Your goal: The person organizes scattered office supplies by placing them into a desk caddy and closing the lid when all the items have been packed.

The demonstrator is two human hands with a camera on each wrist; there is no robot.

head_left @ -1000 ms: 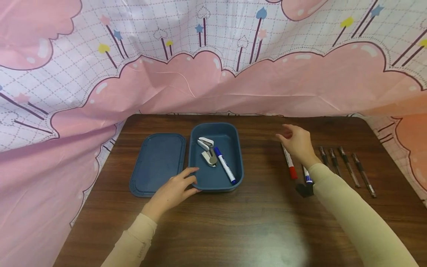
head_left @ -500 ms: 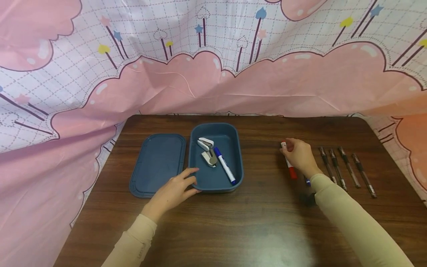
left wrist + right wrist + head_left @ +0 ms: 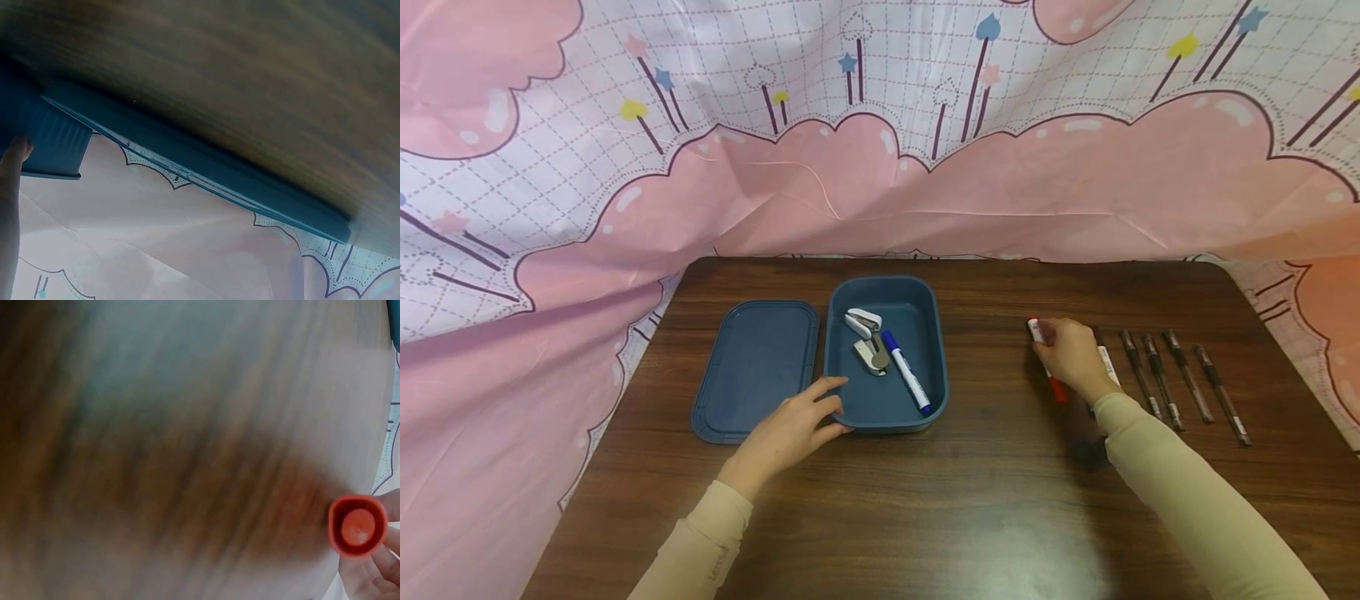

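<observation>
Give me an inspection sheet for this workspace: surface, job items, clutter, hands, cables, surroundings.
Surface: dark wooden table.
Job's things: red marker in the right hand; open blue box holding a blue marker and a staple remover; blue lid flat beside the box.
Clutter: another marker and four dark pens in a row right of the red marker.
Hands: right hand grips the red marker; left hand rests on the box's near left corner, fingers relaxed.
Cables: nothing seen.
Surroundings: pink cloud-print cloth draped behind and at both sides.
</observation>
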